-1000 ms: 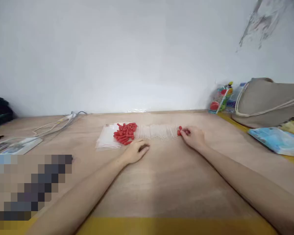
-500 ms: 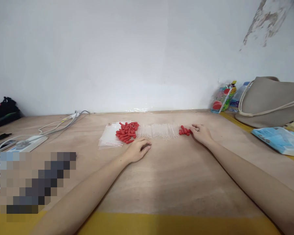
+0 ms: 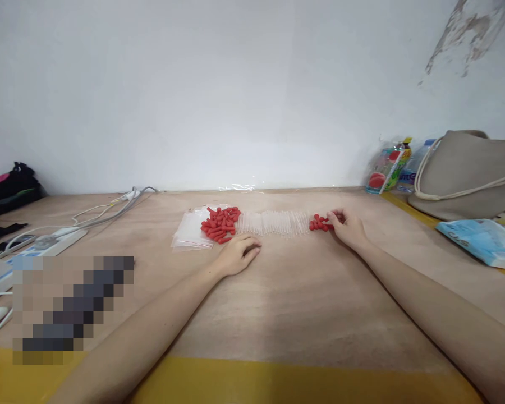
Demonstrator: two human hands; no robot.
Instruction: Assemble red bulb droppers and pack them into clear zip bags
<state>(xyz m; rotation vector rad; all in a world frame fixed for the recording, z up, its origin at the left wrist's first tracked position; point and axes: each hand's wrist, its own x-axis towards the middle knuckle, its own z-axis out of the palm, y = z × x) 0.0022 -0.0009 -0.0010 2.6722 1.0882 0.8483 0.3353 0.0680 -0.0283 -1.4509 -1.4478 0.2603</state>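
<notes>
My left hand (image 3: pixel 239 255) rests on the wooden tabletop with loosely curled fingers, a gap between thumb and fingers, and nothing visible in it. Just beyond it is a large heap of red rubber bulbs (image 3: pixel 220 224), like dropper bulbs, partly on clear zip bags (image 3: pixel 189 231). A row of thin clear tubes (image 3: pixel 273 223) lies side by side to the right of the heap. At the row's right end is a small pile of red bulbs (image 3: pixel 318 223). My right hand (image 3: pixel 348 227) is at that pile, thumb and fingers pinched; what lies between the fingertips is hidden.
A power strip (image 3: pixel 61 241) with cables is at the left, behind a blurred-out dark object (image 3: pixel 79 303). At the right are bottles (image 3: pixel 387 168), a grey bag (image 3: pixel 467 168) and a blue packet (image 3: pixel 480 244). Yellow tape (image 3: pixel 235 381) runs along the front edge.
My right hand's fingertips have shifted slightly up at the small red pile. My left hand stays put on the table. The whole view has moved a little.
</notes>
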